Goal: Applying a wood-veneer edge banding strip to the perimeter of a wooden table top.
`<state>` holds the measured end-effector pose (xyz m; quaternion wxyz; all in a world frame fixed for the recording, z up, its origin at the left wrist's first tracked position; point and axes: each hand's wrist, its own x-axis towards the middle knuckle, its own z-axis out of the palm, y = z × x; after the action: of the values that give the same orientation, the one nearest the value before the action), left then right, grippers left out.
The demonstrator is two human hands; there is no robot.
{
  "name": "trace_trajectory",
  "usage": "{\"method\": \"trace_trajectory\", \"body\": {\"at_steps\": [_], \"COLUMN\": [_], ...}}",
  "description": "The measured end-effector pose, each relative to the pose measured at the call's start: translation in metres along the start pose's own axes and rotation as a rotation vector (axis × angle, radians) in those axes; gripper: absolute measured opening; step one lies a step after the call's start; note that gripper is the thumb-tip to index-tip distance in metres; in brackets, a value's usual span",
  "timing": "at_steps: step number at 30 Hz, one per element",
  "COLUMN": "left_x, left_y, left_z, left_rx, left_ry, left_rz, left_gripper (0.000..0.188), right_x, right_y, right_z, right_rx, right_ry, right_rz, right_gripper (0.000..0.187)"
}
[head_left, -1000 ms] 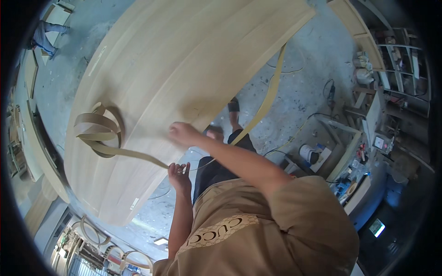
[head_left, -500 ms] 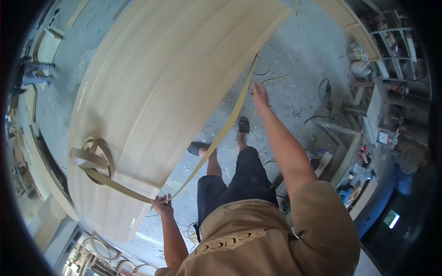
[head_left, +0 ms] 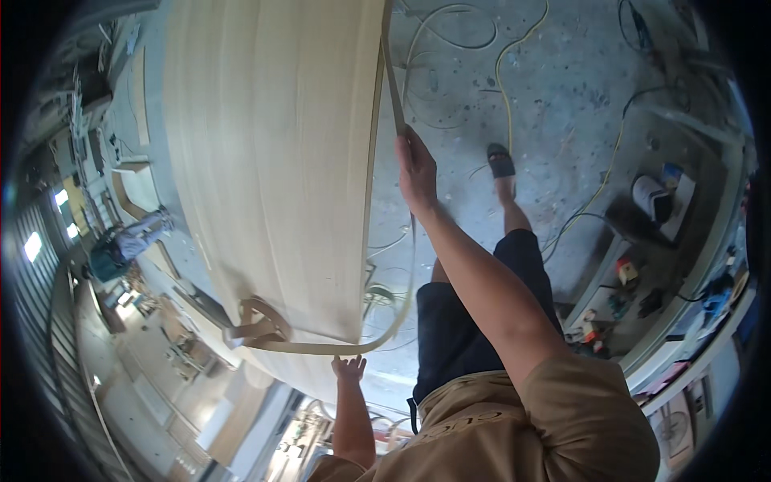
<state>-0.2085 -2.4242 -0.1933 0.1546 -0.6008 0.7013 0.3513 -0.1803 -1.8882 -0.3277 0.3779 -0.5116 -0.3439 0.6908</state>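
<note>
A large pale wood-grain panel (head_left: pixel 273 161) lies to my left. A long strip of edge banding (head_left: pixel 391 72) runs along its right edge at the far end, then hangs in a loop off the near corner. My right hand (head_left: pixel 418 173) is closed round the strip beside the panel's edge. Farther along, the banding curves back over the panel to its loose coil (head_left: pixel 263 321) near the left corner. Just below that stretch is my left hand (head_left: pixel 349 369), fingers apart and fingertips close to the banding; whether they touch it I cannot tell.
Yellow cable (head_left: pixel 504 72) and a pale hose (head_left: pixel 458 10) lie on the grey floor (head_left: pixel 458 88) to the right. At the far right a low bench (head_left: pixel 634 345) holds tools. Another person (head_left: pixel 120 245) is at the left, beyond the panel.
My right hand, open beside the strip before, has closed on it. The left hand has let go of the banding and spread its fingers. My view has turned and shifted along the panel.
</note>
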Motion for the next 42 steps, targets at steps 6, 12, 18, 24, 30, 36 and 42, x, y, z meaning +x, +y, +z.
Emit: {"method": "trace_trajectory", "body": {"at_steps": [6, 12, 18, 24, 30, 36, 42], "left_x": [-0.092, -0.251, -0.323, -0.314, -0.316, -0.317, -0.314], "left_y": [0.085, 0.148, 0.135, 0.120, 0.126, 0.123, 0.125], "left_z": [0.130, 0.353, 0.491, 0.508, 0.512, 0.510, 0.512], "left_rx": [0.318, 0.698, 0.846, 0.781, 0.754, 0.784, 0.787], "left_ry": [-0.285, -0.927, -1.146, -1.126, -1.162, -1.120, -1.119], "left_rz": [1.213, 1.928, 2.318, 2.450, 2.473, 2.502, 2.536], "left_gripper": [0.062, 0.055, 0.065, 0.069, 0.068, 0.068, 0.067], "right_x": [-0.042, -0.071, -0.089, -0.095, -0.095, -0.095, -0.093], "right_y": [0.014, 0.044, 0.044, 0.045, 0.042, 0.035, 0.037], "right_z": [-0.017, -0.007, 0.002, 0.005, 0.017, 0.015, 0.015], "right_rx": [-0.117, -0.214, -0.163, -0.205, -0.191, -0.234, -0.253], "right_ry": [-0.031, 0.008, -0.007, -0.031, -0.037, -0.133, -0.155], "right_rz": [0.081, 0.020, 0.058, 0.120, 0.126, 0.198, 0.193], "right_gripper": [0.051, 0.054, 0.060, 0.062, 0.064, 0.062, 0.063]}}
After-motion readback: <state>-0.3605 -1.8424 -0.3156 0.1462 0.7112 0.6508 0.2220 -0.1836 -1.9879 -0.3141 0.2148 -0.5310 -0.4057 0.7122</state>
